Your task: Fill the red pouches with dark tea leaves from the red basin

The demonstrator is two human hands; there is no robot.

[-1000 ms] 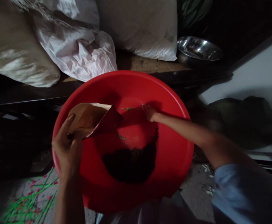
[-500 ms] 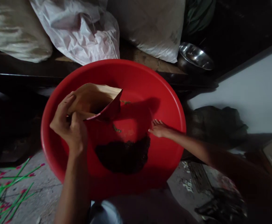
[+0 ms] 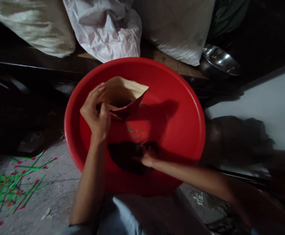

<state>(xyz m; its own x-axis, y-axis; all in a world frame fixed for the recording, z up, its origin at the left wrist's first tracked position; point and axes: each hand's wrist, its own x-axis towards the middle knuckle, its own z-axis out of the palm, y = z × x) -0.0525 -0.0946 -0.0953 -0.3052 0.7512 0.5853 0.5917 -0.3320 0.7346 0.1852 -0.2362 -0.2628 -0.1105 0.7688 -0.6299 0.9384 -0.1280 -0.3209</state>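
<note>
My left hand (image 3: 95, 109) grips the near left edge of a paper bag (image 3: 125, 93), tan inside and dark red outside. The bag's mouth gapes upward over a large red plastic basin (image 3: 181, 120); what lies at its bottom is hidden. In the basin's near half is a heap of dark, loose material (image 3: 122, 156), too dim to tell its kind. Fingers spread, my right hand (image 3: 149, 156) reaches into the right side of this heap. A small greenish scrap (image 3: 130, 129) lies on the basin floor between bag and heap.
Behind the basin, white sacks (image 3: 105, 32) rest on a dark ledge (image 3: 34, 67), with a shiny metal bowl (image 3: 220, 60) at their right. Green sticks with red tips (image 3: 17, 182) are scattered on the concrete floor at left. A dark bundle (image 3: 240, 137) stands right of the basin.
My right hand has moved from the basin's right side down and left into the dark heap. My left hand still holds the paper bag. The whole view has shifted a little.
</note>
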